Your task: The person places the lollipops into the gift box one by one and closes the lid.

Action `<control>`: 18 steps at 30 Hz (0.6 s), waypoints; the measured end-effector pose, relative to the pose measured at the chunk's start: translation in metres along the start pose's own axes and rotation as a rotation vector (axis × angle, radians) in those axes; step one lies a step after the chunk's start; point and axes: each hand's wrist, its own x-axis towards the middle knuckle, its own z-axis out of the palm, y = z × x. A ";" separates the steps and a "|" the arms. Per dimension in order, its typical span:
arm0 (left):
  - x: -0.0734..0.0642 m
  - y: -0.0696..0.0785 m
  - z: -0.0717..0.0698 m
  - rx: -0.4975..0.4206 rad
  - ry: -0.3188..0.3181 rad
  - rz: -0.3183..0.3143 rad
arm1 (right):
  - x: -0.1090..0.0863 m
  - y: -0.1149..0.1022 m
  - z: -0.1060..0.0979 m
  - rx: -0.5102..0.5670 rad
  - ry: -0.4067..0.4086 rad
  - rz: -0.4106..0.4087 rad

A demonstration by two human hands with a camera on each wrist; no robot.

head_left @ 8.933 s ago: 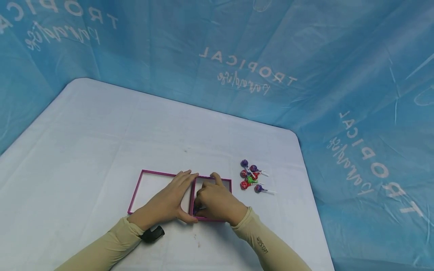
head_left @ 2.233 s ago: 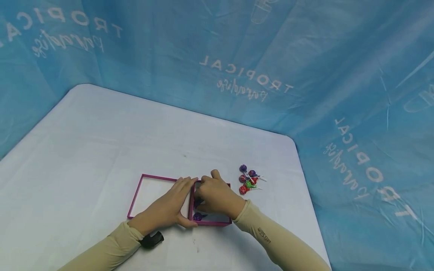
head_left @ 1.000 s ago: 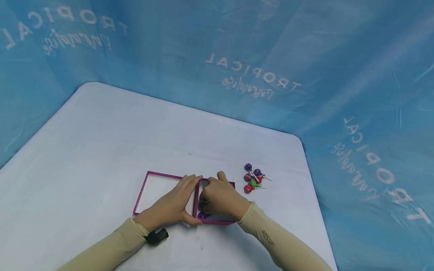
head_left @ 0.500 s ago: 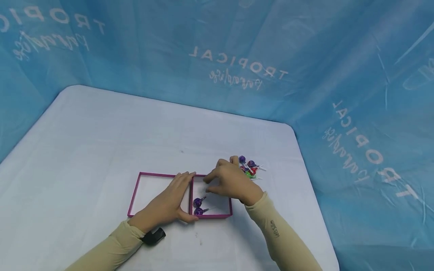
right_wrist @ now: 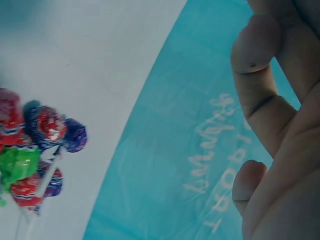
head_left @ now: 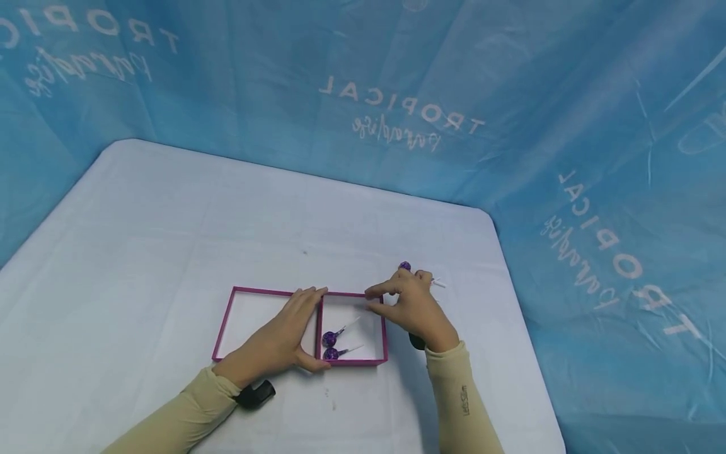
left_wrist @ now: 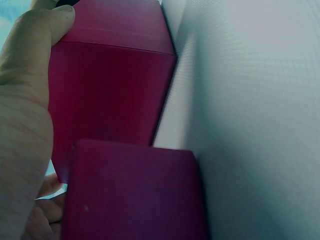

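My left hand (head_left: 278,340) lies across the left tray and grips the right-hand magenta box (head_left: 387,334), thumb on its near side and fingers at its far side. In the left wrist view the thumb (left_wrist: 62,20) presses the box's outer wall. Two purple-wrapped lollipops (head_left: 329,339) lie in that box along its left wall, white sticks pointing right. My right hand (head_left: 416,306) hovers over the box's far right corner, thumb and fingers apart, holding nothing. Behind it are more lollipops, mostly hidden in the head view; a purple one (head_left: 404,266) shows.
A second magenta-rimmed box or lid (head_left: 224,321) stands against the left side of the first. Red, purple and green lollipops (right_wrist: 19,162) lie bunched on the white table. Blue printed curtains (head_left: 272,82) surround the table's far and right sides.
My right hand has left the box's inside and moved right towards the loose lollipops. Two purple lollipops now show in the box; one fewer purple lollipop was outside after the oldest frame. My left hand stays put.
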 end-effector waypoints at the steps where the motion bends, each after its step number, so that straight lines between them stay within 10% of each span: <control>1: 0.000 0.000 0.000 0.000 0.000 0.001 | -0.002 0.002 0.001 0.010 0.011 0.013; 10: 0.001 -0.004 0.003 -0.006 0.021 0.030 | -0.018 0.025 -0.008 0.263 0.150 0.186; 18: 0.001 -0.003 0.002 -0.021 0.022 0.032 | -0.034 0.054 -0.012 0.263 0.177 0.359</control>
